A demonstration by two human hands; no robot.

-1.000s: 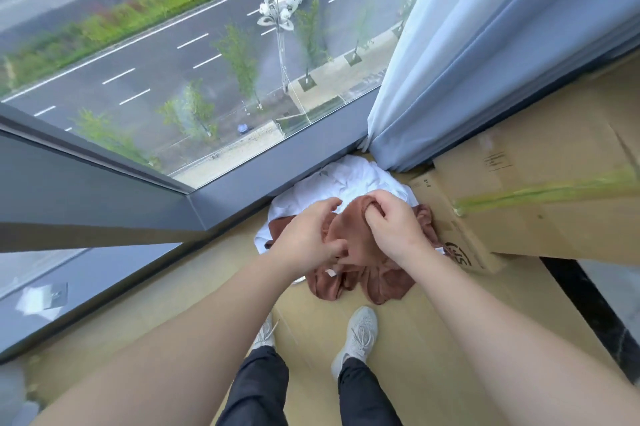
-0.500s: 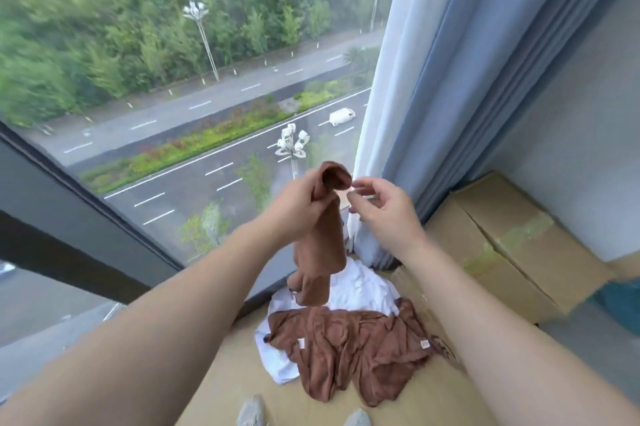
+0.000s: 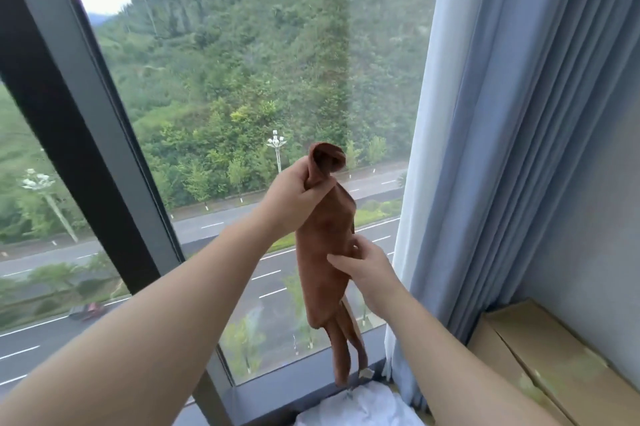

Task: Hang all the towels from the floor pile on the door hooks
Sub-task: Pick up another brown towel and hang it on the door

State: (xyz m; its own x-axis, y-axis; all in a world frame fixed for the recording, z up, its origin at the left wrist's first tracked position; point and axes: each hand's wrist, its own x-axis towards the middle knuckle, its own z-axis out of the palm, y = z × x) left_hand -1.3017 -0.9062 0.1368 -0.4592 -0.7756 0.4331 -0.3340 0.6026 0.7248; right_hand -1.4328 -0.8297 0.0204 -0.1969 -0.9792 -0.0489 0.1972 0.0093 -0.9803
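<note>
Head view: our brown towel [image 3: 325, 242] hangs in a long bunch in front of the window [image 3: 242, 79], its lower end dangling just above the white towel [image 3: 367, 406] on the floor. Our left hand [image 3: 294, 197] grips its gathered top, fingers curled round the cloth. Our right hand [image 3: 367, 269] pinches its middle at the right edge. A blue curtain [image 3: 485, 148] hangs to the right, with cardboard boxes [image 3: 554, 366] below it.
</note>
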